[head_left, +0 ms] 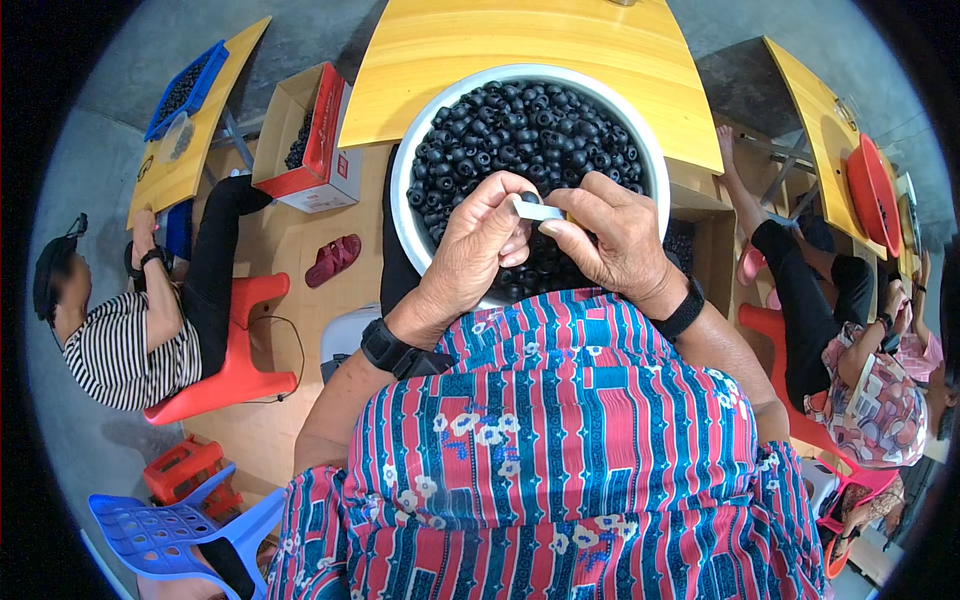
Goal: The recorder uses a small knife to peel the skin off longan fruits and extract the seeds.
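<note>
Over a large metal basin (405,190) my two hands are close together. My left hand (480,238) has thumb and forefinger closed on a small black round piece (530,197), mostly hidden by the fingers. My right hand (615,238) is pinched on a short, flat whitish strip (541,212). The strip's other end meets my left thumb tip, against the black piece. Beneath both hands, the basin holds a heap of black round pieces (520,130), many with a hole in them.
The basin rests at the near edge of a yellow wooden table (530,35). A red-and-white carton (325,155) and dark red slippers (333,260) are on the floor to the left. People sit at side tables left and right. A blue plastic chair (175,530) stands behind left.
</note>
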The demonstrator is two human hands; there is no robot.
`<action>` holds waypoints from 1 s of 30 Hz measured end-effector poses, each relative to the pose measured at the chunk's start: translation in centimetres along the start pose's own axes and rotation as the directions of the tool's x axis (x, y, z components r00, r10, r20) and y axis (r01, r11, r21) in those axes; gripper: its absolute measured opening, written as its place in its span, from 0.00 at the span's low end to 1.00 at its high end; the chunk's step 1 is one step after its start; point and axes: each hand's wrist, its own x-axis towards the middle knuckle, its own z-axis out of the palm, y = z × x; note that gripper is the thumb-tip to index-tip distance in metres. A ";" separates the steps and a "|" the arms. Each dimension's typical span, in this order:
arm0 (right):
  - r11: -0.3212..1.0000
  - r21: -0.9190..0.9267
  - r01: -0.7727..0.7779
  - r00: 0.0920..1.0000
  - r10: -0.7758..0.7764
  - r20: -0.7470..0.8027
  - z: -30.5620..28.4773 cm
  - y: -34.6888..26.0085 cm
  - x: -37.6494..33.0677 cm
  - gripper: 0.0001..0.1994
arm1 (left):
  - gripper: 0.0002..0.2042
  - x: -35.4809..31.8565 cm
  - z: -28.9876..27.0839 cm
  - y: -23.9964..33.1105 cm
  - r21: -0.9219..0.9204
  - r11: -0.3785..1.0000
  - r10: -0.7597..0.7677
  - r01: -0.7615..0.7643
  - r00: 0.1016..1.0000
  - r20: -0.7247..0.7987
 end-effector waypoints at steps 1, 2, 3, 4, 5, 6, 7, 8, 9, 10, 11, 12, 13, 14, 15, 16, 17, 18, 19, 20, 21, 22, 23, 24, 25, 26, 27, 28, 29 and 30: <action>1.000 0.004 0.000 1.000 0.000 0.000 0.0 0.0 0.0 0.11 | 0.12 0.0 0.0 0.0 0.005 1.000 -0.005 0.005 1.000 -0.003; 1.000 0.002 0.000 1.000 0.000 -0.001 0.0 0.0 0.0 0.11 | 0.12 0.0 0.0 0.0 0.010 1.000 -0.010 0.010 1.000 -0.006; 0.999 -0.002 -0.033 0.999 0.033 -0.024 0.1 0.1 -0.1 0.10 | 0.12 0.0 0.2 0.0 0.009 1.000 -0.010 0.010 1.000 -0.004; 0.998 -0.005 -0.066 0.997 0.066 -0.047 0.2 0.2 -0.1 0.10 | 0.12 0.1 0.4 0.0 0.016 1.000 0.000 0.001 1.000 -0.017; 0.993 0.023 -0.114 0.989 0.116 -0.089 0.4 0.7 -0.1 0.09 | 0.13 0.2 0.6 0.1 0.022 1.000 0.008 -0.008 1.000 -0.030; 0.986 0.054 -0.160 0.978 0.166 -0.129 0.5 0.9 0.2 0.08 | 0.13 0.2 0.5 0.4 0.022 1.000 0.008 -0.008 1.000 -0.028; 0.970 0.128 -0.206 0.963 0.224 -0.150 0.3 0.8 0.2 0.06 | 0.12 0.1 0.3 1.0 -0.068 0.997 -0.035 0.037 0.999 0.027; 0.971 0.137 -0.197 0.966 0.217 -0.143 0.5 0.7 0.4 0.06 | 0.11 -0.3 0.1 1.9 -0.153 0.985 -0.066 0.077 0.995 0.072; 0.958 0.192 -0.213 0.955 0.246 -0.167 0.3 0.8 0.4 0.06 | 0.13 -0.2 0.5 2.8 -0.170 0.979 -0.100 0.109 0.993 0.064; 0.942 0.248 -0.226 0.942 0.276 -0.189 0.1 0.9 0.3 0.05 | 0.13 -0.2 1.0 4.0 -0.173 0.979 -0.099 0.109 0.993 0.066; 0.933 0.268 -0.241 0.940 0.293 -0.175 0.0 1.0 0.3 0.05 | 0.15 -0.3 1.3 5.2 -0.208 0.958 -0.175 0.197 0.977 0.122; 0.933 0.269 -0.240 0.941 0.291 -0.172 0.1 1.1 0.3 0.05 | 0.16 -0.4 1.5 5.8 -0.238 0.929 -0.246 0.284 0.953 0.178; 0.929 0.282 -0.239 0.937 0.297 -0.186 0.2 1.3 0.2 0.05 | 0.18 -0.4 1.4 5.9 -0.212 0.926 -0.253 0.313 0.930 0.268; 0.924 0.301 -0.235 0.934 0.300 -0.195 0.4 1.3 0.3 0.05 | 0.18 -0.9 2.1 6.5 -0.188 0.915 -0.294 0.357 0.909 0.296; 0.927 0.295 -0.233 0.934 0.297 -0.198 0.3 1.4 0.3 0.05 | 0.20 -0.9 3.0 6.8 -0.127 0.914 -0.318 0.385 0.875 0.364; 0.923 0.289 -0.256 0.929 0.317 -0.190 0.1 1.6 0.2 0.05 | 0.21 -0.9 4.0 7.1 -0.065 0.911 -0.343 0.406 0.837 0.428; 0.908 0.323 -0.266 0.923 0.336 -0.185 0.2 1.6 0.2 0.06 | 0.19 -1.4 5.5 8.1 0.012 0.891 -0.409 0.454 0.788 0.460; 0.893 0.354 -0.278 0.920 0.354 -0.171 0.5 1.7 0.3 0.06 | 0.17 -1.7 6.7 8.9 0.084 0.865 -0.469 0.495 0.738 0.486; 0.884 0.354 -0.306 0.913 0.378 -0.156 0.7 1.7 0.3 0.07 | 0.13 -1.4 7.5 8.7 0.141 0.913 -0.388 0.383 0.707 0.592; 0.876 0.357 -0.324 0.910 0.392 -0.137 0.8 1.4 0.4 0.07 | 0.10 -1.4 8.6 8.6 0.187 0.949 -0.310 0.252 0.661 0.684; 0.884 0.340 -0.322 0.907 0.390 -0.157 0.3 1.4 0.3 0.08 | 0.09 -1.2 10.1 8.5 0.130 0.979 -0.201 0.157 0.637 0.744; 0.891 0.324 -0.318 0.905 0.387 -0.175 -0.2 1.4 0.2 0.08 | 0.10 -1.0 11.5 8.4 0.066 0.996 -0.090 0.062 0.602 0.794; 0.857 0.344 -0.383 0.873 0.458 -0.168 -0.3 1.6 -0.2 0.08 | 0.10 -0.4 12.3 8.0 0.066 0.996 -0.086 0.056 0.609 0.789; 0.849 0.349 -0.398 0.867 0.472 -0.158 -0.2 1.6 -0.2 0.09 | 0.10 -0.1 12.9 7.8 -0.030 0.999 0.040 -0.027 0.550 0.834; 0.842 0.349 -0.412 0.863 0.483 -0.147 -0.2 1.6 -0.2 0.09 | 0.10 0.2 13.3 7.7 -0.129 0.986 0.163 -0.105 0.476 0.864; 0.838 0.365 -0.407 0.865 0.481 -0.140 -0.3 1.5 -0.1 0.10 | 0.10 0.4 13.6 8.4 -0.115 0.987 0.157 -0.115 0.496 0.854; 0.830 0.381 -0.408 0.865 0.485 -0.129 -0.2 1.5 -0.2 0.10 | 0.11 0.8 13.7 9.3 0.005 0.999 0.012 -0.041 0.407 0.913; 0.824 0.391 -0.409 0.867 0.485 -0.116 0.0 1.4 -0.1 0.10 | 0.11 0.9 13.5 9.8 -0.001 1.000 0.005 -0.009 0.386 0.922; 0.818 0.401 -0.411 0.865 0.490 -0.112 0.2 1.3 -0.1 0.11 | 0.11 0.9 13.5 10.0 -0.031 0.999 0.020 0.023 0.378 0.925; 0.835 0.381 -0.398 0.874 0.471 -0.120 0.2 1.1 0.1 0.11 | 0.11 0.7 13.6 10.3 -0.065 0.997 0.042 0.048 0.376 0.926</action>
